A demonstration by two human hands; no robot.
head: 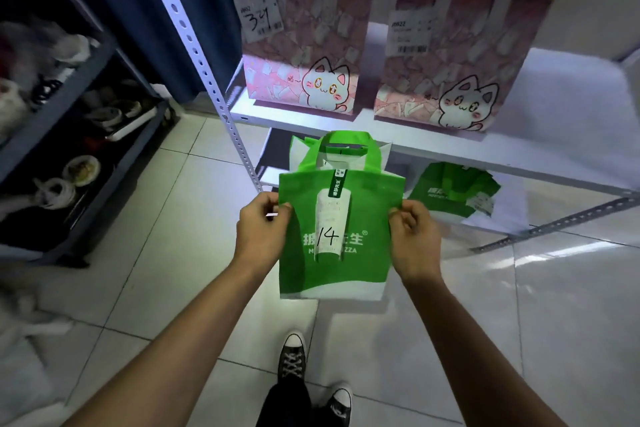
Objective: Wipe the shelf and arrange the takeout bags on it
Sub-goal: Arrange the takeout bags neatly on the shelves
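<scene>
A: Green takeout bag (332, 236), marked 14: where is it held?
B: Between both hands, off the floor. Left hand (261, 230) is pinched on its left edge, right hand (414, 239) on its right edge; white shelf (450, 149) is seen beyond the fingertips.

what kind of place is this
Probably a takeout order pickup or storage area: a white metal shelf holds two pink cat bags with order receipts, and both hands hold a green pizza bag marked 14.
</scene>
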